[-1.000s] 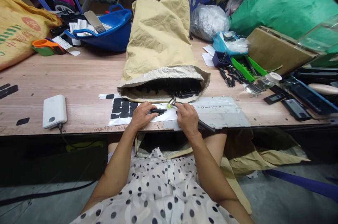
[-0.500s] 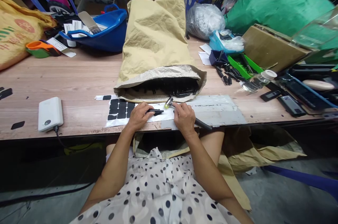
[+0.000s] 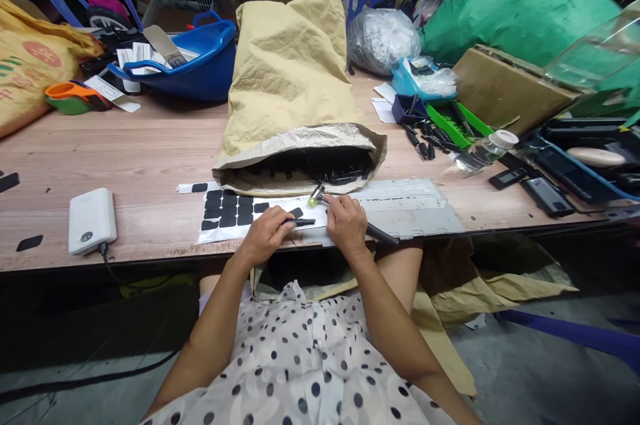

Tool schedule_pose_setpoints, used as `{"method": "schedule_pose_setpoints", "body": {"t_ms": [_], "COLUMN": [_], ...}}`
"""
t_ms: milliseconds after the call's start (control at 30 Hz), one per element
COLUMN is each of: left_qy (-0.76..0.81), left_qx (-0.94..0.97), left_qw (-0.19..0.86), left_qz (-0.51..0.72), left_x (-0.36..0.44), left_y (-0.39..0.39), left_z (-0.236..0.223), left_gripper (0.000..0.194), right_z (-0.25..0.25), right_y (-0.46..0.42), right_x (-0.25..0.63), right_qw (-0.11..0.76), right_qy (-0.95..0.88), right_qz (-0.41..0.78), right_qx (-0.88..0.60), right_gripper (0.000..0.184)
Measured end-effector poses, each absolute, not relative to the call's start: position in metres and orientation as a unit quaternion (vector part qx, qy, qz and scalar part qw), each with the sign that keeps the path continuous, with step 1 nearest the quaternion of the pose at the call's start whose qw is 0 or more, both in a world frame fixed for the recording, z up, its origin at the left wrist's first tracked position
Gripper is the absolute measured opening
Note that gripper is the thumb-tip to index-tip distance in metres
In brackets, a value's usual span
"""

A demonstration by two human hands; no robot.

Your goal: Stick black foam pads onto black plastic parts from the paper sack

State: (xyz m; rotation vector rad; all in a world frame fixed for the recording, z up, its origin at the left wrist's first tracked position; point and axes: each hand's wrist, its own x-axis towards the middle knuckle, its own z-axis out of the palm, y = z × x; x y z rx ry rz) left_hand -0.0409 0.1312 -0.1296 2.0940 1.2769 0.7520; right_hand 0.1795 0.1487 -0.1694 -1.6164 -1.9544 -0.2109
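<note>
My left hand is closed on a slim black pen-like piece that points right. Just beyond its fingertips a black rounded pad lies on the white sheet, whose left part carries rows of black rounded pads. My right hand grips a small hammer. Its metal head with a yellowish face sits left of my fingers, and the dark handle sticks out to the right. Under the right hand lies a grey flat board.
A tan sack lies beyond my hands, its mouth facing me, with black pieces inside. To the left are a white power bank and a blue basin. To the right stand a green tray and a clear bottle.
The left hand has shifted slightly toward me with the pen-like piece, uncovering a black pad on the sheet. The right hand keeps its hammer. The whole view has drifted a little.
</note>
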Motion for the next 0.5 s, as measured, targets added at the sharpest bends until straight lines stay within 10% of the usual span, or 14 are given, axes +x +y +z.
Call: {"method": "schedule_pose_setpoints", "body": {"t_ms": [167,500], "left_qy": [0.395,0.592], "left_qx": [0.803,0.742], "left_qw": [0.424,0.302], "left_qz": [0.14,-0.089], "left_x": [-0.02,0.006], "left_y": [0.087,0.077], "left_z": [-0.11,-0.18], "left_gripper": [0.021,0.027], "right_z": [-0.17,-0.17], "right_y": [0.149,0.148], "right_x": [0.183,0.179], "right_qw": [0.291,0.289], "right_qy": [-0.744,-0.734], "right_qz": [-0.087,-0.084], "right_qx": [-0.595,-0.609], "right_gripper": [0.038,0.039]}}
